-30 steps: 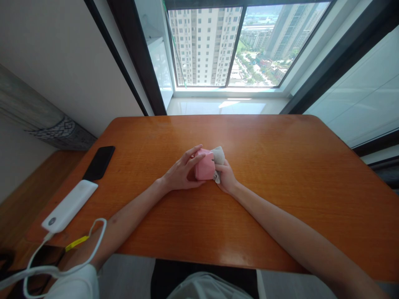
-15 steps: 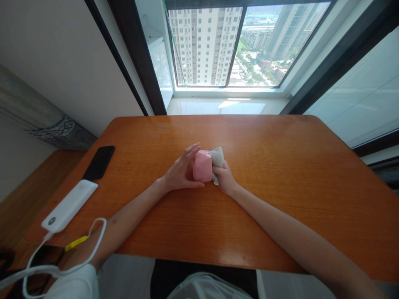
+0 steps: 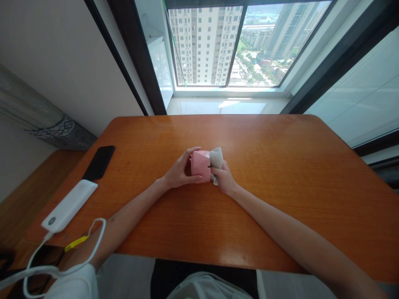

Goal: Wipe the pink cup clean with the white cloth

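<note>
A small pink faceted block-like object (image 3: pixel 200 166) is between my hands over the middle of the table. My left hand (image 3: pixel 180 170) grips it from the left, thumb along the near side and fingers at the far side. My right hand (image 3: pixel 225 178) is closed around a crumpled pale grey cloth (image 3: pixel 216 158) just right of the pink object. The cloth bunches out above and below the fingers and touches the object's right side. A small dark slot or mark shows on that side near my right fingertips. What kind of object the pink thing is, I cannot tell.
The brown wooden table (image 3: pixel 268 216) spans the view. On its left lie a black phone (image 3: pixel 99 162) and a white power bank (image 3: pixel 70 206) with a white cable (image 3: pixel 37 249) running near my left forearm. A window (image 3: pixel 230 50) is beyond the far edge.
The pink object has turned a little and shifted slightly left, bringing the dark mark into view. My left fingers have closed more around it. My right hand stays almost in place with the cloth.
</note>
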A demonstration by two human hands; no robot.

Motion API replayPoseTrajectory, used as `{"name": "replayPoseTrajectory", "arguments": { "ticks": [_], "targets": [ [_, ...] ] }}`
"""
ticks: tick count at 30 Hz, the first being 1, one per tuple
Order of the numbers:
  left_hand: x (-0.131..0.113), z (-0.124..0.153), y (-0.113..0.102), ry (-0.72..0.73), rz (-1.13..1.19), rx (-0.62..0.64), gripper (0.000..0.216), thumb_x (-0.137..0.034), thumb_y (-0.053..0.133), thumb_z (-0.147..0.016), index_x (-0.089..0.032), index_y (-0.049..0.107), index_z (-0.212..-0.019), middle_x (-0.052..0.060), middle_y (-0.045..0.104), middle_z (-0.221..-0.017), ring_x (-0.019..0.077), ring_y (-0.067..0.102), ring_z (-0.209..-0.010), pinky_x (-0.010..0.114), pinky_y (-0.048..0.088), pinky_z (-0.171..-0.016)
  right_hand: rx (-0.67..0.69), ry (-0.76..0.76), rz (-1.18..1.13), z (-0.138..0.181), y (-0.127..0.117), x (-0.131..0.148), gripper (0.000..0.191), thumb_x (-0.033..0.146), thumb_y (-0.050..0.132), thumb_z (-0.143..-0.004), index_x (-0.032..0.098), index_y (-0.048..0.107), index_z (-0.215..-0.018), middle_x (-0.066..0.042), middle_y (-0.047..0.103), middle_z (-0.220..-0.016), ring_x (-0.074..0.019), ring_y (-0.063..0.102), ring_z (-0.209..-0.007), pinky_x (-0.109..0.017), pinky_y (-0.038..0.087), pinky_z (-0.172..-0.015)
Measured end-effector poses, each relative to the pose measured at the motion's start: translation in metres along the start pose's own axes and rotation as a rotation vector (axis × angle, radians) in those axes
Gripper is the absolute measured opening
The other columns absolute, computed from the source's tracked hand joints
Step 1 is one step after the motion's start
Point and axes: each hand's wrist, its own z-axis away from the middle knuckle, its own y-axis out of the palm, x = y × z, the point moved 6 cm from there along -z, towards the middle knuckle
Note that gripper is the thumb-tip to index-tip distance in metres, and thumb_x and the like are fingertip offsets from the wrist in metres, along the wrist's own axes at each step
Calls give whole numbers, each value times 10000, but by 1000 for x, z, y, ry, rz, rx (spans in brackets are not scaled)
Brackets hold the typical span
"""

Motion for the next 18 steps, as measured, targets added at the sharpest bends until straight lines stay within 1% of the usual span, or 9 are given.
{"name": "replayPoseTrajectory", "arguments": {
  "ticks": [2, 5, 6, 8, 10, 11, 14, 16, 18],
  "targets": [
    [0, 1, 0, 33, -29, 14, 1137, -658, 944, -834, -318, 354, -1744, 171, 559, -1635, 400, 657, -1417, 570, 581, -1191, -27, 21, -38, 0, 1, 2, 152, 220, 799, -612, 177, 766, -754, 25, 659, -695, -114, 504, -620, -238, 434, -579],
    [-6, 2, 2, 188, -157, 21, 1371, -677, 1016, -735, -375, 209, -1803, 197, 337, -1813, 477, 429, -1652, 675, 461, -1316, -86, 74, -120, 0, 5, 6, 193, 215, 797, -549, 180, 745, -732, 26, 655, -671, -107, 479, -585, -233, 404, -528],
    [-8, 3, 3, 232, -206, 27, 1405, -675, 1028, -717, -392, 189, -1808, 197, 278, -1842, 488, 373, -1686, 699, 437, -1331, -108, 90, -148, 0, 6, 7, 211, 214, 796, -532, 184, 742, -733, 30, 645, -654, -109, 482, -577, -232, 404, -522],
    [-10, 4, 6, 269, -288, 39, 1332, -604, 1017, -773, -406, 201, -1806, 190, 226, -1864, 479, 343, -1708, 701, 443, -1334, -147, 106, -193, 0, 6, 10, 250, 214, 799, -507, 190, 744, -751, 37, 632, -634, -115, 504, -581, -231, 430, -535],
    [-12, 3, 8, 269, -324, 43, 1183, -502, 973, -858, -393, 258, -1794, 188, 258, -1847, 450, 397, -1685, 661, 483, -1318, -162, 106, -210, 0, 6, 10, 282, 221, 805, -502, 193, 755, -778, 35, 650, -653, -122, 531, -602, -231, 454, -559],
    [-14, 3, 7, 272, -320, 35, 1142, -475, 964, -869, -379, 290, -1785, 191, 296, -1826, 440, 426, -1668, 644, 493, -1314, -157, 103, -204, -1, 5, 9, 286, 227, 811, -512, 192, 761, -792, 31, 667, -674, -122, 538, -612, -231, 458, -566],
    [-18, 1, 3, 253, -247, -15, 1148, -513, 1012, -794, -336, 384, -1738, 189, 461, -1709, 435, 523, -1582, 626, 505, -1296, -105, 59, -131, -1, 3, 7, 245, 238, 820, -569, 187, 766, -803, 23, 694, -725, -120, 534, -633, -230, 444, -574],
    [-13, -1, 0, 159, -145, -27, 1116, -558, 1000, -792, -315, 411, -1708, 173, 574, -1606, 412, 631, -1456, 611, 548, -1237, -55, 17, -53, 0, 2, 6, 182, 227, 810, -602, 185, 753, -769, 25, 679, -719, -120, 515, -638, -235, 440, -585],
    [-5, -1, -1, 46, -51, 4, 1066, -600, 957, -831, -308, 408, -1698, 156, 637, -1547, 387, 695, -1351, 596, 581, -1179, -20, -9, 12, 0, 1, 5, 133, 217, 791, -617, 184, 740, -735, 24, 664, -709, -124, 503, -644, -241, 436, -592]
  ]
}}
